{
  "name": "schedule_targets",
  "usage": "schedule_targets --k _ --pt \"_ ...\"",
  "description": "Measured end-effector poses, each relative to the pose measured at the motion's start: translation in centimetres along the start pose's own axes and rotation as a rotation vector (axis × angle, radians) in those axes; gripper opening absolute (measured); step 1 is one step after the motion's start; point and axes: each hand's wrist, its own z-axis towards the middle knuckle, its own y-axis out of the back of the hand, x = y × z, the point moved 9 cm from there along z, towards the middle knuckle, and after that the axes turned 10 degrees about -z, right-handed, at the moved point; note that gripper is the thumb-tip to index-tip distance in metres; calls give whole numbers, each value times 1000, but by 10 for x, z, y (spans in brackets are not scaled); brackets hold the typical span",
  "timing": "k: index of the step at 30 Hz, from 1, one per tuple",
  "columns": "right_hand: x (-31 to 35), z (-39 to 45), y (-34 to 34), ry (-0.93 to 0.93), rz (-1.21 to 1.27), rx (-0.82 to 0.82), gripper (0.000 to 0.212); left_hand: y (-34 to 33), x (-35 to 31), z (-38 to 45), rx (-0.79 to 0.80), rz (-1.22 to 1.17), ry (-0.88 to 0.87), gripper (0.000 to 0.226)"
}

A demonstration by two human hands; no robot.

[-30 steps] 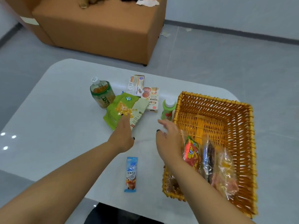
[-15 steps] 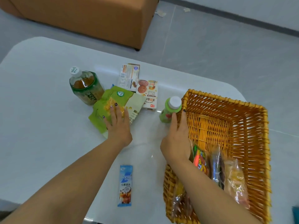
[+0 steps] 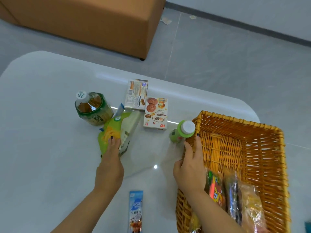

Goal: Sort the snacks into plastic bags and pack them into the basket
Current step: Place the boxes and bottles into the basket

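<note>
Pressing flat on the green snack packet (image 3: 111, 135) mid-counter, the left hand (image 3: 110, 167) should pinch an edge; the right hand (image 3: 189, 167) grips the basket (image 3: 276, 165) rim by the right edge, steadying it.

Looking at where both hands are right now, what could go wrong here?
The right hand rests on the wicker basket rim beside the small green bottle, which stands upright against that corner; a nudge might topple it. The left hand presses on the green snack packet, stacked over a white packet; pulling one could drag the other toward the tea bottle.
</note>
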Motion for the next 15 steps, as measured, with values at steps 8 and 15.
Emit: schedule_targets --k 8,15 --pt "-6 -1 5 2 153 -60 54 47 -9 -29 -197 -460 432 21" --pt "50 -46 61 497 350 37 86 51 -93 -84 -190 -864 542 29"
